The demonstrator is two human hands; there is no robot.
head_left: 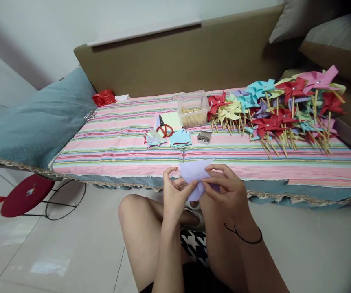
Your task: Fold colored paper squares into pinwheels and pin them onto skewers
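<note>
Lilac paper [190, 169] gathered near its middle

The left hand [175, 191], half curled, pinches the lilac paper, raised just in front of the striped cover [117, 142]. The right hand [229, 189] pinches it too, fingertips nearly closed near its middle. The step looks like folding; the next move likely calls for keeping that centre firmly pressed.

Pinwheels [293, 87] atop striped cloth [117, 156]

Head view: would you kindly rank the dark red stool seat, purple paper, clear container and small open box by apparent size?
1. Dark red stool seat
2. Purple paper and clear container: too close to rank, the paper being partly covered
3. Small open box
</note>
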